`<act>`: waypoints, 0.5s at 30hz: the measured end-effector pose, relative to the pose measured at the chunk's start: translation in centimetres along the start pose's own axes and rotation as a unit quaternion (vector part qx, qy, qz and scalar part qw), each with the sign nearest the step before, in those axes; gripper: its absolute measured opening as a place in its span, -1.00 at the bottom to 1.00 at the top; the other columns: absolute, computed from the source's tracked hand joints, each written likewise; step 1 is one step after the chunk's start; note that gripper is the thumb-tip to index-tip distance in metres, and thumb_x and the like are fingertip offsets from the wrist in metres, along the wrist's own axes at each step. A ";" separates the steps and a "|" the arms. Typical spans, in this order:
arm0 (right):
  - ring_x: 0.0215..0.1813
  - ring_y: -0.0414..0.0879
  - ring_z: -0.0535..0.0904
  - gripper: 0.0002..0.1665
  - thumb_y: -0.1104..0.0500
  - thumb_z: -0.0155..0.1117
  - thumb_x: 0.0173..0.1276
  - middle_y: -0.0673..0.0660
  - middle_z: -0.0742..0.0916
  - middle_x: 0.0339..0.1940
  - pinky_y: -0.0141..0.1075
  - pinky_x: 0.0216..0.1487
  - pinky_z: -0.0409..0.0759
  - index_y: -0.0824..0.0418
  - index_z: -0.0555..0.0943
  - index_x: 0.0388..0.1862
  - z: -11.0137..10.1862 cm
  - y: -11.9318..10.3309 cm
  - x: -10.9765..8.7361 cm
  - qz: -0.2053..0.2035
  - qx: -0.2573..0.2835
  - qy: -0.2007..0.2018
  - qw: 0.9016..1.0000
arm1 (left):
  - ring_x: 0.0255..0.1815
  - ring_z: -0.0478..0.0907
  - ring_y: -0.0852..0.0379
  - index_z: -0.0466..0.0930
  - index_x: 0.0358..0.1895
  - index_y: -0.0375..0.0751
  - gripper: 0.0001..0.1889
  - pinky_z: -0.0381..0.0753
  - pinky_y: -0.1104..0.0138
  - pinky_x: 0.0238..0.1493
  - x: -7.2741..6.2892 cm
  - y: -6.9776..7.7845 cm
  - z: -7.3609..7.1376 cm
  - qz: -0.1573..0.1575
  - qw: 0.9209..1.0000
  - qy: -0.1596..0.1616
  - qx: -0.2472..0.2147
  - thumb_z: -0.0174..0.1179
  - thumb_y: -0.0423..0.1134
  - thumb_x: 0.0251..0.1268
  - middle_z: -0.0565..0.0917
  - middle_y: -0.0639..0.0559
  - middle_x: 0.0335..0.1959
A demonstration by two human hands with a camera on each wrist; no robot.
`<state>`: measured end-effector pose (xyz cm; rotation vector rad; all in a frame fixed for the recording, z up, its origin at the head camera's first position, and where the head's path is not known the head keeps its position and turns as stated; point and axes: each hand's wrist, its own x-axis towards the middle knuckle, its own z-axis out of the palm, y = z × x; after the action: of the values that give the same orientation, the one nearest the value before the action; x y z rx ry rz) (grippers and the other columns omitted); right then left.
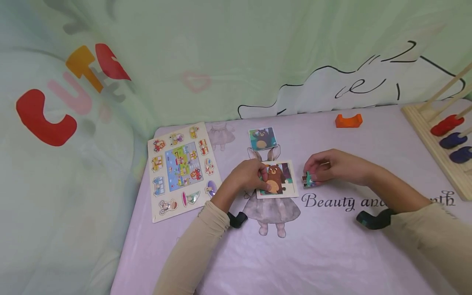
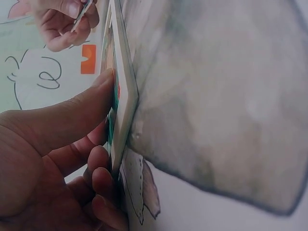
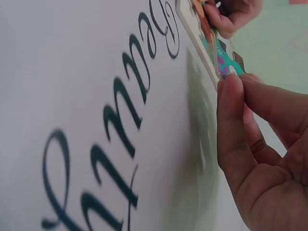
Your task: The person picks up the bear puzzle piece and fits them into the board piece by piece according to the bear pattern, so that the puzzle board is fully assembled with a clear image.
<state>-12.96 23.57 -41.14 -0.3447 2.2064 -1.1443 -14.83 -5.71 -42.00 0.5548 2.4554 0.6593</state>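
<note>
A bear jigsaw puzzle in a pale frame (image 1: 293, 176) lies in front of the person, its lower right part showing bare backing. The left hand (image 1: 250, 175) grips the frame's left side. In the left wrist view its thumb presses on the top face and its fingers curl at the edge (image 2: 126, 96). Right of the frame and apart from it, the right hand (image 1: 328, 166) pinches a loose green and purple jigsaw piece (image 1: 308, 179) between thumb and fingers; the right wrist view shows the piece (image 3: 227, 60) tilted up. Behind the puzzle lies a bear picture card (image 1: 263, 138).
To the left lies a wooden vehicle puzzle board (image 1: 158, 211). An orange notched block (image 1: 348, 121) sits near the back edge. At the far right stands a wooden rack (image 1: 424, 135) with upright rods and red and blue pieces. Printed curtains hang behind the cloth-covered table (image 1: 295, 262).
</note>
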 end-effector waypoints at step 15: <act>-0.12 -0.03 0.60 -0.75 0.18 0.40 0.35 0.07 0.76 -0.29 -0.26 -0.05 0.58 0.16 0.70 -0.01 2.1 -1.5 1.5 0.012 -0.013 0.015 1.000 | -0.42 0.42 0.16 0.64 -0.42 -0.04 -0.76 0.33 0.37 -0.40 0.0 0.0 -0.1 0.001 1.000 0.000 -0.001 0.56 -0.11 0.10 0.51 0.10 -0.51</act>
<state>-12.84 20.61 -41.38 -0.3134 2.2472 -1.1160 -14.84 -5.71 -41.95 0.5570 2.4545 0.6637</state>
